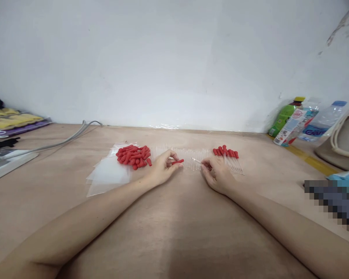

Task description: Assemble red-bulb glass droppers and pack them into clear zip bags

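My left hand (162,167) rests on the wooden table (168,232) and pinches a red rubber bulb (178,161) between thumb and fingers. My right hand (216,173) is closed on a thin clear glass tube (196,160) whose tip points left toward the bulb. A pile of loose red bulbs (133,156) lies just left of my left hand. A row of clear tubes (186,155) lies between and behind both hands. Finished droppers with red bulbs (228,156) lie just behind my right hand.
Clear plastic bags (107,174) lie under and left of the bulb pile. Plastic bottles (299,120) and a beige bag (346,139) stand at the right by the wall. A grey cable (64,141) and papers (8,159) lie at the left.
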`<action>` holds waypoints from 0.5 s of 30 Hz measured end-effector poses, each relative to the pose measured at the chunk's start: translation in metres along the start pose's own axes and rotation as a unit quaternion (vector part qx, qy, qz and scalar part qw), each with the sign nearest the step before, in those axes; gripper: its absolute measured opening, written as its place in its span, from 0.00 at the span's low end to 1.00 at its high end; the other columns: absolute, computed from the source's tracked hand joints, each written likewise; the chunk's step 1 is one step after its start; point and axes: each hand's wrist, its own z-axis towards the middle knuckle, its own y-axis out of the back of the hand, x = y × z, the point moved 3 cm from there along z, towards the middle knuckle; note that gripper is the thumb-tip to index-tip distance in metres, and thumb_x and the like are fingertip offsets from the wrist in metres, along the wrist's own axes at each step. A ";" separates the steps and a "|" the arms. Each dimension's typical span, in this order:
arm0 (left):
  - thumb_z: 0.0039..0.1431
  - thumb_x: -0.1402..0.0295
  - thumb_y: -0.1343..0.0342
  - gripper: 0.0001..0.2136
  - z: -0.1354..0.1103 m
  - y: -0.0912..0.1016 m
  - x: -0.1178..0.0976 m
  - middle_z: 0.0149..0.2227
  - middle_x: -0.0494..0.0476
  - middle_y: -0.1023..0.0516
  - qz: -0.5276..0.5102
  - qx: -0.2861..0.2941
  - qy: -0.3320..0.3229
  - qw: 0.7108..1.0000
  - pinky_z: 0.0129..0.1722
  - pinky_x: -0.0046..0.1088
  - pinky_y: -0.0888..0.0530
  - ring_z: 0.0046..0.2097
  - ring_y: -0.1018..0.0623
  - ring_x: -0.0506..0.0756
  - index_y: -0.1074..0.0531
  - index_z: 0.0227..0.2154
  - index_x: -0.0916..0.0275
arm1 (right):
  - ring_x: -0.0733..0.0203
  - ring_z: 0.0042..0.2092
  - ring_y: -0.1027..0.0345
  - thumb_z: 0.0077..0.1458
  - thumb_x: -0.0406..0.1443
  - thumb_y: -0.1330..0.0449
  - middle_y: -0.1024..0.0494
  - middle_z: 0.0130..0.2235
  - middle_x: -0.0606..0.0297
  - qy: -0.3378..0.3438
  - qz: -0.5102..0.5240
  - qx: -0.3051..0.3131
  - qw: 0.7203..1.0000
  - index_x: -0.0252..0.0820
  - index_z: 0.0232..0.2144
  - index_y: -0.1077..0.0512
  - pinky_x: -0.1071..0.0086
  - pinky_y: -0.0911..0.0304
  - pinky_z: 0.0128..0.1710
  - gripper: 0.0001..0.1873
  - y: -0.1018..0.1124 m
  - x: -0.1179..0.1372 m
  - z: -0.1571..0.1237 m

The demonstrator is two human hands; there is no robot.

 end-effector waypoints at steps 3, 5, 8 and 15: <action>0.54 0.66 0.47 0.11 -0.004 -0.004 -0.003 0.44 0.58 0.30 0.039 0.015 -0.030 0.999 0.41 0.31 0.29 0.43 0.26 0.54 0.33 0.40 0.62 | 0.63 0.29 0.37 0.54 0.34 0.51 0.29 0.27 0.63 0.011 0.007 0.003 1.000 0.40 0.31 0.38 0.67 0.44 0.33 0.04 -0.001 0.004 -0.001; 0.56 0.67 0.49 0.10 -0.003 -0.003 -0.007 0.48 0.60 0.32 0.087 0.023 -0.053 0.995 0.47 0.33 0.31 0.48 0.29 0.56 0.30 0.39 0.61 | 0.63 0.29 0.36 0.55 0.34 0.51 0.29 0.27 0.63 0.015 0.007 0.002 1.000 0.40 0.31 0.38 0.67 0.44 0.33 0.04 -0.003 0.005 -0.001; 0.57 0.66 0.51 0.10 -0.002 -0.002 -0.009 0.48 0.61 0.31 0.128 0.031 -0.060 0.989 0.49 0.35 0.33 0.50 0.30 0.57 0.28 0.38 0.62 | 0.63 0.29 0.36 0.55 0.34 0.51 0.29 0.27 0.63 0.019 0.005 0.011 1.000 0.40 0.31 0.37 0.66 0.45 0.35 0.05 -0.005 0.006 0.000; 0.58 0.68 0.52 0.09 -0.001 -0.005 -0.010 0.42 0.59 0.28 0.111 0.042 -0.074 0.990 0.43 0.32 0.31 0.42 0.28 0.54 0.29 0.35 0.63 | 0.64 0.28 0.38 0.57 0.36 0.54 0.28 0.28 0.65 0.030 0.014 0.060 0.998 0.40 0.31 0.37 0.65 0.49 0.38 0.08 -0.009 0.006 -0.001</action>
